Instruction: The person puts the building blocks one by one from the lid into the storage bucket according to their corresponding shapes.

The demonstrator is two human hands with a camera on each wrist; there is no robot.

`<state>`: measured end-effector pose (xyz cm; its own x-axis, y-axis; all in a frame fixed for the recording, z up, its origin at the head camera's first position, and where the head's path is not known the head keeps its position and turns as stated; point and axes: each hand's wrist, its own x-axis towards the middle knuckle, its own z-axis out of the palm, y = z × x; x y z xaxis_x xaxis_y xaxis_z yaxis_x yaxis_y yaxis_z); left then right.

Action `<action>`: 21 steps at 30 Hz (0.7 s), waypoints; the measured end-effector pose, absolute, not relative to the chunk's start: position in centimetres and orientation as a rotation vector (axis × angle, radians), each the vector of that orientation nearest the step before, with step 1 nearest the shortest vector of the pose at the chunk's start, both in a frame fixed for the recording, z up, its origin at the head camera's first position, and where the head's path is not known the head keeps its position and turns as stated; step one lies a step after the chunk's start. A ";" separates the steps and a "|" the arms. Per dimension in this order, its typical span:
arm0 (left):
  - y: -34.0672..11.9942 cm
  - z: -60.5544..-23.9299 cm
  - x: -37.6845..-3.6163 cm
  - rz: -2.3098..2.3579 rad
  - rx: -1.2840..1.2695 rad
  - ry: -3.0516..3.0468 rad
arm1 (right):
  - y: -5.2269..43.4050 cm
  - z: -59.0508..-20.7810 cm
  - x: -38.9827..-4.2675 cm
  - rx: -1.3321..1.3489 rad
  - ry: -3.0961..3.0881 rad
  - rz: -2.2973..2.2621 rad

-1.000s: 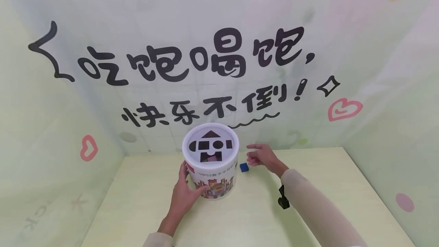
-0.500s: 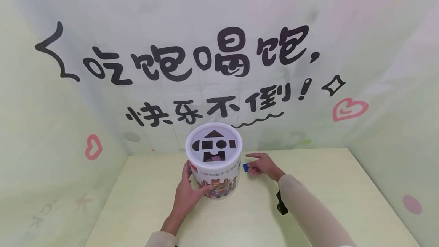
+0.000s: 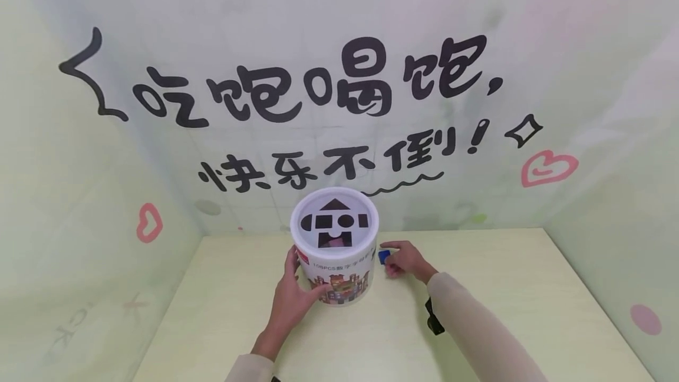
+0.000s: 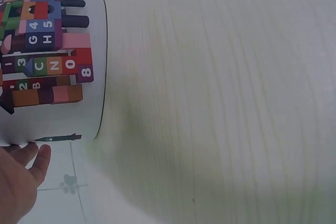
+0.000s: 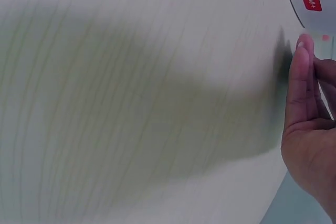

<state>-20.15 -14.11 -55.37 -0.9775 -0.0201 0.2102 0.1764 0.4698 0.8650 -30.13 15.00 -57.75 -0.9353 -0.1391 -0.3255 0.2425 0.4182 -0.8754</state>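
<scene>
A white lidded bucket (image 3: 339, 264) stands on the table, with printed toy blocks on its side and shaped holes in its lid. Something pink shows through the lid's lower hole. My left hand (image 3: 293, 293) holds the bucket's left side, thumb across the front and fingers behind. Close to the bucket's right side, my right hand (image 3: 407, 259) pinches a small blue block (image 3: 384, 257), index finger above and thumb below. In the right wrist view the fingers (image 5: 299, 85) hide the block. The left wrist view catches part of the left hand (image 4: 18, 182) at the bucket's wall.
The pale wood-grain table (image 3: 339, 346) is closed in by printed cloth walls. The back wall (image 3: 265, 5) bears large black writing and stands close behind the bucket. A black wrist camera (image 3: 435, 320) hangs below the right sleeve.
My right hand has come down from above and beside the blue block, and its fingers have closed on it. The left hand keeps its hold on the bucket; the head view has shifted slightly.
</scene>
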 end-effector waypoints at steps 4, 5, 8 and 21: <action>-14.1 -55.3 -20.2 -1.527 -0.134 -2.532 | 14.7 -57.9 -29.9 0.043 2.399 -1.441; -14.1 -55.3 -20.2 -1.527 -0.135 -2.532 | 14.6 -57.9 -29.9 0.040 2.418 -1.419; -14.0 -55.3 -20.2 -1.526 -0.138 -2.529 | 14.4 -57.7 -29.9 0.055 2.449 -1.372; -14.1 -55.3 -20.1 -1.530 -0.145 -2.508 | 13.2 -57.0 -30.1 0.033 2.537 -1.205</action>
<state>-20.06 -14.10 -55.28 -0.9752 -0.0199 0.2204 0.1869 0.4592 0.8684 -30.14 13.19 -57.03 -0.9449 -0.1196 -0.3047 0.1605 0.6420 -0.7497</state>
